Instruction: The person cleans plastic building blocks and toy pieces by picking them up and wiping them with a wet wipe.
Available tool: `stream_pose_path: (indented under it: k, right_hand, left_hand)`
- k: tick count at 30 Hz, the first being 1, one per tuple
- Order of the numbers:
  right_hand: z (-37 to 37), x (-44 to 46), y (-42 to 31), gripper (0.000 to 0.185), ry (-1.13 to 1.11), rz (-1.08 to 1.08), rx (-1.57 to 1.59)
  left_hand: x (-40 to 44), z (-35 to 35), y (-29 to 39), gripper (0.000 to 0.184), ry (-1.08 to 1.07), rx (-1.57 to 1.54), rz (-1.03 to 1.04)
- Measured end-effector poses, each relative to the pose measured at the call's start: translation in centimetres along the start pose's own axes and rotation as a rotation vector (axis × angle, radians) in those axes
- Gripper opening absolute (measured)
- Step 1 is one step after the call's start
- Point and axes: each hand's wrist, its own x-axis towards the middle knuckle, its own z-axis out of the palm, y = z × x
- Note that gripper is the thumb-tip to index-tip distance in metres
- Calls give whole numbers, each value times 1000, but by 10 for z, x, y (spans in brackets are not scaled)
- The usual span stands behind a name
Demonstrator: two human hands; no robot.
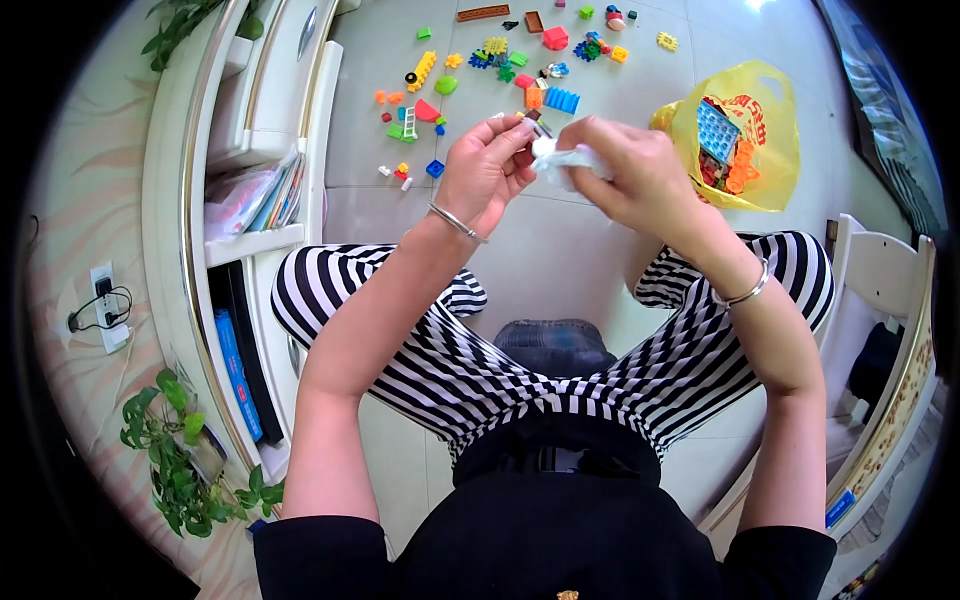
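Note:
My left hand [487, 168] is closed, pinching a small dark-and-white toy piece [541, 128] between thumb and fingers. Most of that piece is hidden, so I cannot tell its exact kind. Close beside it, my right hand [640, 178] is closed on a crumpled white wipe [572, 158], which touches or nearly touches the piece. Both hands are raised above the floor in front of my knees. Beyond them lie scattered toy bricks, among them a blue ridged piece [561, 100], an orange block [534, 98] and a white ladder [409, 122].
A yellow plastic bag [775, 165] stands at the right with toy pieces inside. On the left is a white cabinet [265, 235] with shelves. A white chair [880, 265] is at the right, and a dark stool [556, 346] sits between my legs. A blue brick [435, 169] lies near my left hand.

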Motion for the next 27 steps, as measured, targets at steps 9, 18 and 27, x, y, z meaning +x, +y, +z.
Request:
stream_pose_path:
  k: [9,18,27]
  right_hand:
    - [-1,1,9,20,53,45,-229]
    - [-4,4,7,18,41,28,-196]
    - [-4,5,7,19,91,9,-130]
  left_hand:
    - [0,-5,0,13,-3,-167,-86]
    - [0,-4,-5,20,-82,-165,-163]
    - [-5,5,-3,20,-234,-287,-225]
